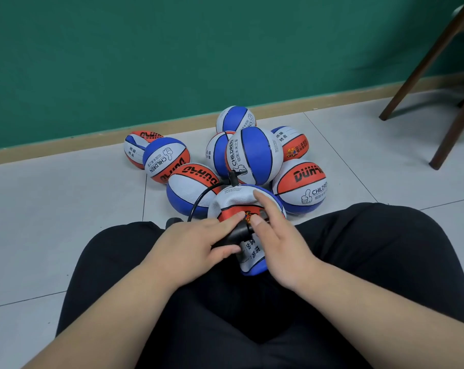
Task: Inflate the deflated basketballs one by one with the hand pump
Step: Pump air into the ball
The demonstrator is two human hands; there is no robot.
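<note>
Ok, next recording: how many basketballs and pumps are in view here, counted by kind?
basketballs in the floor pile: 8
basketball at the knees: 1
hand pump: 1
Total: 10

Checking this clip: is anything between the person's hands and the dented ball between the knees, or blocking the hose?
Nothing visible does. The left hand grips the pump against the dented ball, the right hand rests on it, and the hose runs freely to its top.
</note>
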